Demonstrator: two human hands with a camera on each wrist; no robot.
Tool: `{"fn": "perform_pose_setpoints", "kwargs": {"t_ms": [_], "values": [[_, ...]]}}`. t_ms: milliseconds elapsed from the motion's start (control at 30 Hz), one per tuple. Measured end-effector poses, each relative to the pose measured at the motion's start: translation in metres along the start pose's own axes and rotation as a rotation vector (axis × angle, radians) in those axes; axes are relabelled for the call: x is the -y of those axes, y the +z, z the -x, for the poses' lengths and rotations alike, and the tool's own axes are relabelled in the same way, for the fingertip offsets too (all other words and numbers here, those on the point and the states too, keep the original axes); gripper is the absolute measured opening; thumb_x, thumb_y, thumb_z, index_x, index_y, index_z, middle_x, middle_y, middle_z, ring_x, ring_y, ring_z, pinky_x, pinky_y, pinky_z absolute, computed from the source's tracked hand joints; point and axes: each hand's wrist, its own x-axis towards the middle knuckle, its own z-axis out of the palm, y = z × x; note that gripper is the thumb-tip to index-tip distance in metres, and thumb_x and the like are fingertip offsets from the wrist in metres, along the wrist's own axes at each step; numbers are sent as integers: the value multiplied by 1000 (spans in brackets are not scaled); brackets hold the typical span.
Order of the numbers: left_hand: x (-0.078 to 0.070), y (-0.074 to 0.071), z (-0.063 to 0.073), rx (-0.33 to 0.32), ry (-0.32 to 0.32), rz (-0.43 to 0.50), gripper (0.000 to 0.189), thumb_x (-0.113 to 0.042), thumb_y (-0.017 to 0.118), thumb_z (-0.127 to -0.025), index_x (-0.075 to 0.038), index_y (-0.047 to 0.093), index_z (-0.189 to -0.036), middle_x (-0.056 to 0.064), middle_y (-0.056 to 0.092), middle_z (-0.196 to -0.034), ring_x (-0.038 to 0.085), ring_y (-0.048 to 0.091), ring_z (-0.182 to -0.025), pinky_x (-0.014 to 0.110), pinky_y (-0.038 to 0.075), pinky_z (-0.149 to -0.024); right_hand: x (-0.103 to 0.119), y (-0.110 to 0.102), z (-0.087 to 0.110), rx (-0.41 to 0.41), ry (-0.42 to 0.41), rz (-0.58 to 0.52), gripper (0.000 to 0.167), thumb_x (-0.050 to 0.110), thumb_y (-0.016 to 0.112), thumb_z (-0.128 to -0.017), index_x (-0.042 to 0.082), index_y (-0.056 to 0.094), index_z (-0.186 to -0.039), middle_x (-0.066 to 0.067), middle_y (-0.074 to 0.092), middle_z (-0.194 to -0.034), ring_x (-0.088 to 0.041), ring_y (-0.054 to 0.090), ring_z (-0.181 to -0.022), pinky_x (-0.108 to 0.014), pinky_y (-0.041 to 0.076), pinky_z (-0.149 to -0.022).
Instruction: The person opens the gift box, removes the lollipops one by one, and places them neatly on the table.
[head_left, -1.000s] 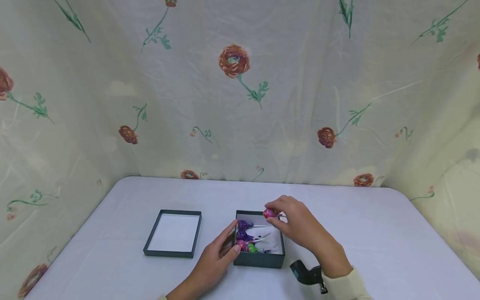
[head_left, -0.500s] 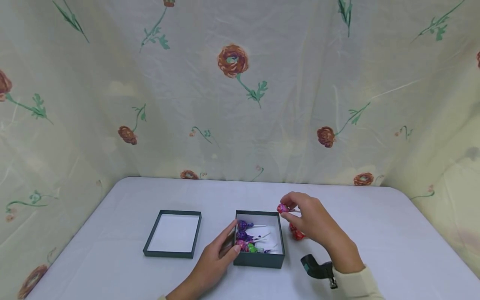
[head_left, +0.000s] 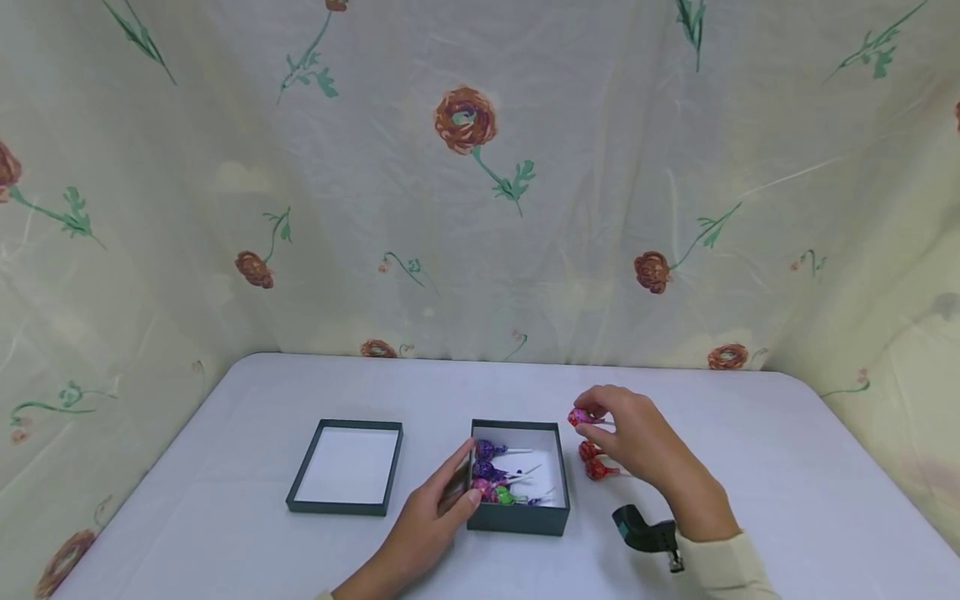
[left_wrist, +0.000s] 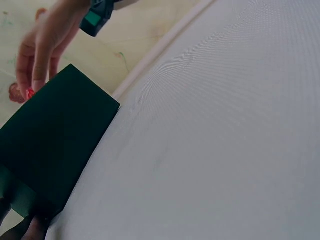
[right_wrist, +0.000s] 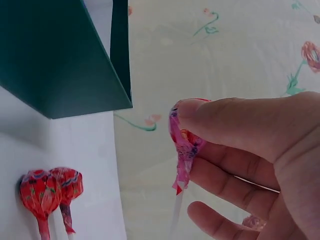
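My right hand (head_left: 633, 429) pinches a pink-and-red wrapped lollipop (right_wrist: 185, 137) by its head between thumb and fingers, its white stick pointing down in the right wrist view. It is held in the air just right of a dark green box (head_left: 519, 521). The left hand (head_left: 427, 521) grips the box at its front left corner, thumb at the rim and fingers along the left wall. Inside the box lie purple lollipops (head_left: 486, 451), a pink lollipop (head_left: 482, 488) and a green lollipop (head_left: 504, 496). Two red lollipops (right_wrist: 41, 192) lie on the table beside the box.
A shallow dark-rimmed lid (head_left: 347, 467), white inside, lies left of the box. The white-covered table (head_left: 247, 433) has rounded back corners, with a flowered curtain (head_left: 570, 208) behind. A black wrist camera (head_left: 643, 531) sticks out below the right wrist.
My right hand has carried the lollipop from above the box's right edge rightward past it. The two red lollipops have come into view beneath that hand. The left hand stays put.
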Motion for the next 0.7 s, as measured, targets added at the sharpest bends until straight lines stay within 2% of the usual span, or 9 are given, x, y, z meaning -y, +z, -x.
{"fn": "perform_pose_setpoints", "kwargs": {"t_ms": [333,533,700], "values": [[0,0,0,-10,18,12,61,-35,56,-98,-26,30,-152,3,29,-155,30,38,-136,31,42,-105,-8,-3,6,93,81,-10,21,12,77,-82,11,68,-101,1,67,-91,-17,62,-88,-41,59,-82],[1,0,0,-4,17,18,62,-35,56,-98,-26,30,-152,4,29,-155,29,38,-136,30,42,-105,-12,-5,11,191,147,-18,22,12,79,-80,10,68,-99,1,66,-87,-15,60,-84,-36,59,-77],[1,0,0,-9,18,2,61,-35,56,-98,-26,30,-152,3,29,-155,30,38,-136,31,42,-104,-15,-6,14,230,150,-10,19,10,80,-78,9,68,-93,3,63,-81,-13,58,-78,-34,56,-74]]}}
